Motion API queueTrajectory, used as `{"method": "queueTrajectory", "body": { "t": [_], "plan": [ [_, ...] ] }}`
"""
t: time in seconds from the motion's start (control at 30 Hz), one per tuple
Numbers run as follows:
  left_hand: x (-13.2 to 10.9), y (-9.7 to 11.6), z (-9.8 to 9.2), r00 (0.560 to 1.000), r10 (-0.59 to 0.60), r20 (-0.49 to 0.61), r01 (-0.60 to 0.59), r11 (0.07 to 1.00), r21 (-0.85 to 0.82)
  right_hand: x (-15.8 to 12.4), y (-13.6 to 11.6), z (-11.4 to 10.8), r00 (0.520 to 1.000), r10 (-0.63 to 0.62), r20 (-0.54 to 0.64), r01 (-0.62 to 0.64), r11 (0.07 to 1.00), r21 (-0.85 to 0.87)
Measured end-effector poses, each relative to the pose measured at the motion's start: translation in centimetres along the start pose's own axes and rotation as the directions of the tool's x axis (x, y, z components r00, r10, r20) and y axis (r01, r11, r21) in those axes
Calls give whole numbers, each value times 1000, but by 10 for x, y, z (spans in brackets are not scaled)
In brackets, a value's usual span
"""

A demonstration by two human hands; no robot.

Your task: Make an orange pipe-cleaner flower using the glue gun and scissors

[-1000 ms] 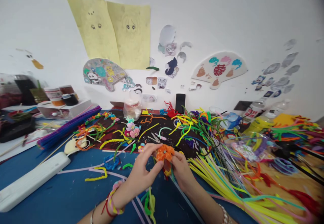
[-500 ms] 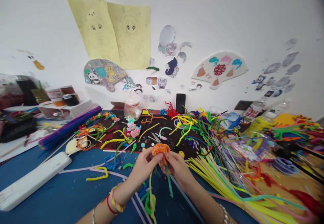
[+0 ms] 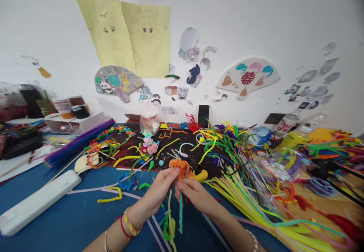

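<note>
A small orange pipe-cleaner shape (image 3: pixel 179 165) sits just above my hands, with a twisted teal pipe cleaner (image 3: pixel 181 214) hanging straight down from it. My left hand (image 3: pixel 160 189) pinches the orange shape's lower part between thumb and fingertips. My right hand (image 3: pixel 196 196) is close beside it, with its fingertips on the teal stem just below the orange. A curled yellow pipe-cleaner piece (image 3: pixel 200 175) lies behind my right hand, partly hidden by it.
Pipe-cleaner flowers (image 3: pixel 149 146), scissors (image 3: pixel 173 155) and loose pieces cover a dark mat (image 3: pixel 136 145) on the blue table top (image 3: pixel 85 206). A white power strip (image 3: pixel 36 202) lies left, a purple bundle (image 3: pixel 76 142) behind it, and long yellow-green strips (image 3: pixel 244 202) right.
The orange piece has gone from a rounded clump to a flatter, spread shape and has risen slightly. The teal stem now hangs straighter and shows more fully below it. My hands have shifted apart.
</note>
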State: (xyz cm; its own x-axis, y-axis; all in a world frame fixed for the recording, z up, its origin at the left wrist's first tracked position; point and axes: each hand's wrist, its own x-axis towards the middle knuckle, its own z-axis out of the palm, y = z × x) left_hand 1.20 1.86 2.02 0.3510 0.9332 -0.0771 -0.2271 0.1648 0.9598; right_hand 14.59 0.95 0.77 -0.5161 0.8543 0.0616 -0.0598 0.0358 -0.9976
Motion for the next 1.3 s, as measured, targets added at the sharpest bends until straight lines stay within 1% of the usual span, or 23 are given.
{"method": "queueTrajectory", "body": {
  "t": [0.1,0.2,0.33,0.43,0.5,0.57,0.6,0.67,0.73,0.8,0.9,0.97,1.0,1.07,1.17,1.23,1.3],
  "plan": [
    [-1,1,2,999,40,-8,-40,999,20,0,4,-2,999,-25,22,26,999,-40],
    [-3,-1,3,998,68,11,-69,997,42,0,6,-3,999,-17,35,20,996,-90],
    [-4,-8,0,992,124,-4,-122,983,138,0,6,-3,1000,0,18,2,987,-161],
    [-3,-10,-4,981,189,-45,-172,955,243,1,3,-6,1000,-13,-24,9,985,-174],
    [-2,-9,-8,961,270,-61,-238,918,316,1,0,-10,994,-50,-98,32,983,-179],
    [-4,-8,-12,927,372,-47,-322,853,410,1,-3,-13,977,-104,-186,66,978,-199],
    [-5,-7,-15,906,422,-29,-360,807,468,1,-4,-14,966,-135,-223,87,973,-213],
    [-9,-8,-19,865,500,22,-413,687,598,-1,-6,-15,938,-208,-279,144,961,-235],
    [-14,-8,-22,824,558,94,-450,546,707,-4,-7,-14,907,-305,-290,235,939,-253],
    [-17,-7,-22,777,595,205,-509,402,761,-8,-8,-13,871,-416,-262,344,896,-279],
    [-18,-2,-18,691,616,379,-615,224,756,-12,-9,-12,808,-563,-174,483,802,-351],
    [-16,1,-15,643,625,443,-659,156,736,-13,-10,-13,772,-628,-101,540,732,-416],
    [-15,3,-14,628,627,461,-671,137,728,-14,-10,-13,760,-647,-68,556,700,-449],
    [-14,5,-13,617,624,479,-682,122,721,-13,-11,-13,747,-664,-20,566,652,-505],
    [-13,5,-12,624,628,465,-653,92,751,-13,-11,-13,736,-677,-10,558,615,-557],
    [-12,4,-12,627,629,460,-624,51,780,-13,-11,-14,730,-683,-18,553,606,-571],
    [-10,2,-14,618,629,472,-602,-7,798,-13,-10,-14,728,-685,-20,548,600,-583]
  ]
}}
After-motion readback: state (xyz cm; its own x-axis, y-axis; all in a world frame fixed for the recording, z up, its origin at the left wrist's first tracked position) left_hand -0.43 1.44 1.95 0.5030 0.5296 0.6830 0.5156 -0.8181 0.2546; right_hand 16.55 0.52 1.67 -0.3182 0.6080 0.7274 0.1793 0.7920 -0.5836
